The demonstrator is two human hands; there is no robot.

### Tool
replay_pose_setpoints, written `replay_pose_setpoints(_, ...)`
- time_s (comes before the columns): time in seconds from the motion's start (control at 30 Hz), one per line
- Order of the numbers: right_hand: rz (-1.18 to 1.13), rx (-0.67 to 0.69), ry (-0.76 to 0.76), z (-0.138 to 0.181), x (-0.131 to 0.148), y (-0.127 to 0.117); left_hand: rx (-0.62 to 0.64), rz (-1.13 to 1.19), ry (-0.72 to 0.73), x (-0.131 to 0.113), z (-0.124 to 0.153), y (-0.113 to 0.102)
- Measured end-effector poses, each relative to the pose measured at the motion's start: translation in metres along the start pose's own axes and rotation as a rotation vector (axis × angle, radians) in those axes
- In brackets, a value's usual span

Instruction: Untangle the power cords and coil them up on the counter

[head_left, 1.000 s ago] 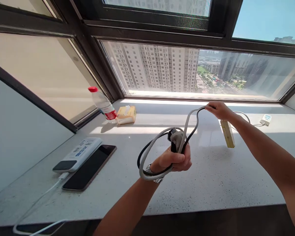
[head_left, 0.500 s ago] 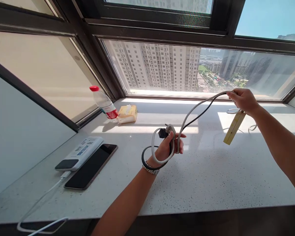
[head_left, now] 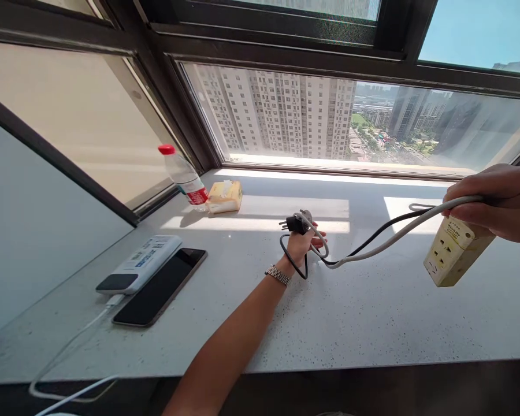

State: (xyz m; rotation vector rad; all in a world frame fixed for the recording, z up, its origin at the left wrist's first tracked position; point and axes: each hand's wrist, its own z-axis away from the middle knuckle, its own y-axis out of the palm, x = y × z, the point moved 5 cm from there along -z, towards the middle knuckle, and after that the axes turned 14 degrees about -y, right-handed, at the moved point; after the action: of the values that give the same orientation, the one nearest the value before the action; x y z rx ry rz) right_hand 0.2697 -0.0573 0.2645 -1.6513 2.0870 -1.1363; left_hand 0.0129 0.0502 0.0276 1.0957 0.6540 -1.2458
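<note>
My left hand point(head_left: 302, 245) is stretched out over the speckled white counter point(head_left: 364, 323), holding the plug ends point(head_left: 295, 223) of a grey cable and a black cable point(head_left: 375, 245), with small loops hanging by the wrist. A metal watch point(head_left: 278, 275) is on that wrist. Both cables run to the right, up to my right hand point(head_left: 500, 203), which grips them near the right edge of the view. A cream power strip point(head_left: 453, 251) hangs tilted just below that hand, off the counter.
A white power bank point(head_left: 139, 270) lies half on a dark phone point(head_left: 161, 287) at the left, with a white cable point(head_left: 69, 352) trailing to the front edge. A red-capped water bottle point(head_left: 182, 175) and a yellow tissue pack point(head_left: 225, 196) sit by the window frame.
My hands have drawn apart. The left hand reached forward and lower, the loops shrank, and the right hand pulled right and nearer, lifting the power strip off the counter.
</note>
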Motion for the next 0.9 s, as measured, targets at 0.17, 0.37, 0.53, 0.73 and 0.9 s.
replay_pose_setpoints(0.17,-0.014,-0.031,0.001,-0.019,0.006,0.003,0.098,-0.302,0.134,0.000,-0.002,0.017)
replay_pose_setpoints(0.37,0.088,-0.154,0.065,-0.043,-0.035,0.008,0.508,-0.551,0.162,0.013,0.036,0.045)
replay_pose_setpoints(0.53,0.112,-0.149,0.159,-0.054,-0.085,0.030,0.743,-0.645,0.128,0.014,0.083,0.073)
replay_pose_setpoints(0.73,0.102,-0.080,0.299,-0.030,-0.138,0.059,0.801,-0.439,0.164,0.006,0.085,0.074)
replay_pose_setpoints(0.9,0.055,0.200,0.472,-0.001,-0.156,0.095,0.687,-0.289,0.339,-0.022,0.081,0.056)
